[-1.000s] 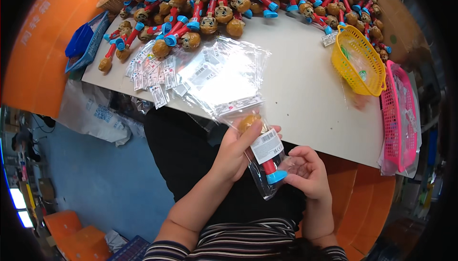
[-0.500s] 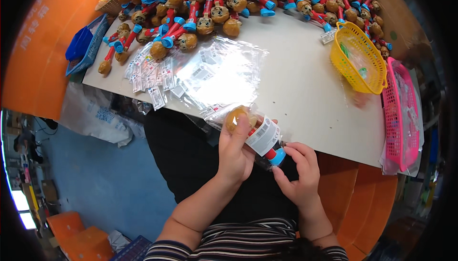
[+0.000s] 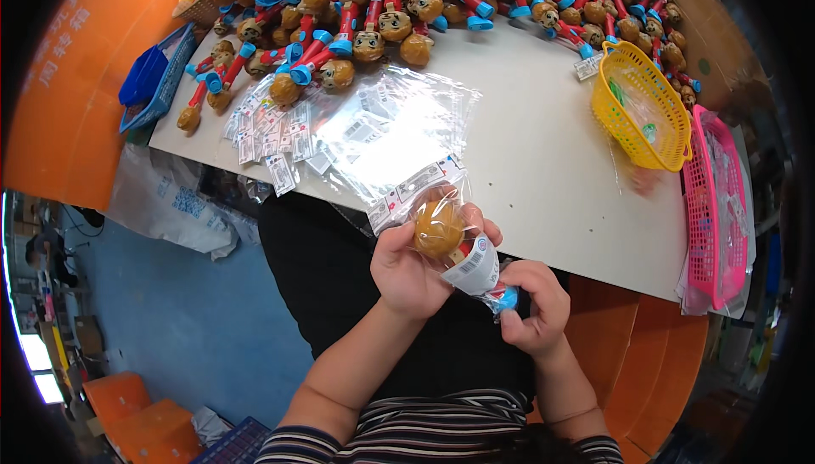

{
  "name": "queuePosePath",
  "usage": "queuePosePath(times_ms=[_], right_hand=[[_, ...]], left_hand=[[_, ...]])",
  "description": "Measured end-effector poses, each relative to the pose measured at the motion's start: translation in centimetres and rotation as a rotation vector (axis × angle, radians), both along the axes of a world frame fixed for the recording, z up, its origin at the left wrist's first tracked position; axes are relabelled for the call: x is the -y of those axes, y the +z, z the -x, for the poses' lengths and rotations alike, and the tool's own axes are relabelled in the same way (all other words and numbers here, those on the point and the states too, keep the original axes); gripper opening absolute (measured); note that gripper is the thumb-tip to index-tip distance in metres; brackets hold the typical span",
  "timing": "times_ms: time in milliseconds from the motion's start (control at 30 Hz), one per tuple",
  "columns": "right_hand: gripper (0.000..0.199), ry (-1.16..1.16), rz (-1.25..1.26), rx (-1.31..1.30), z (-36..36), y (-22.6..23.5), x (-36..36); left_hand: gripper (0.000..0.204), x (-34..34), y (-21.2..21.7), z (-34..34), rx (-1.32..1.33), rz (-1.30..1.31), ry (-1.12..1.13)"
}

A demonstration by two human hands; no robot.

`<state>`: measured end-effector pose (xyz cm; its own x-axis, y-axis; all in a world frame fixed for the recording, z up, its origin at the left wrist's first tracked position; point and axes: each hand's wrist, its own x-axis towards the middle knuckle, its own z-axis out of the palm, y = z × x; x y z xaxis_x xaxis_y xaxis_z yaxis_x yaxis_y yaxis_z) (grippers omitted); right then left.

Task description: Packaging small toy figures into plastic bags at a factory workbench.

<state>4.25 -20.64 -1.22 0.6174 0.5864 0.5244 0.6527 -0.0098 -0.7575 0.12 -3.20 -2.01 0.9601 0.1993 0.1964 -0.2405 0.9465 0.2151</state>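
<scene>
Over my lap I hold a bagged candy-dispenser-like figure (image 3: 439, 228) with a round brown head, red stem and blue foot. A clear plastic bag (image 3: 422, 194) with a printed white header strip surrounds it. My left hand (image 3: 407, 281) is closed around the head end, thumb beside the head. My right hand (image 3: 537, 305) has its fingers curled at the blue foot end (image 3: 506, 298), pinching the bag there. A white barcode label (image 3: 475, 267) shows over the stem. The figure's face is not in sight.
A large heap of similar figures (image 3: 392, 22) covers the far side of the table (image 3: 535, 150). Clear bags (image 3: 390, 133) and small printed cards (image 3: 272, 137) lie front left. A blue basket (image 3: 165, 82) stands at left; yellow (image 3: 641, 107) and pink (image 3: 713, 209) baskets at right.
The bagged figure has turned, so the back of its head and the bag's header strip now show. My left hand has shifted its hold, and my right fingers have closed at the foot.
</scene>
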Motion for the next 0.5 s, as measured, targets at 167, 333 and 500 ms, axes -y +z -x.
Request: queuePosePath(times_ms=[167,333,500], right_hand=[[0.026,-0.004,-0.068,-0.315,0.7,-0.9,-0.4],[0.045,-0.016,-0.126,-0.464,1.0,-1.0,-0.6],[0.077,0.131,-0.143,-0.993,1.8,1.2,-2.2]], left_hand=[[0.046,-0.4,1.5,0.0,-0.122,-0.05,0.04],[0.057,-1.4,1.4,1.5,-0.355,-0.415,0.115],[0.062,-2.0,0.9,3.5,-0.351,-0.236,0.148]])
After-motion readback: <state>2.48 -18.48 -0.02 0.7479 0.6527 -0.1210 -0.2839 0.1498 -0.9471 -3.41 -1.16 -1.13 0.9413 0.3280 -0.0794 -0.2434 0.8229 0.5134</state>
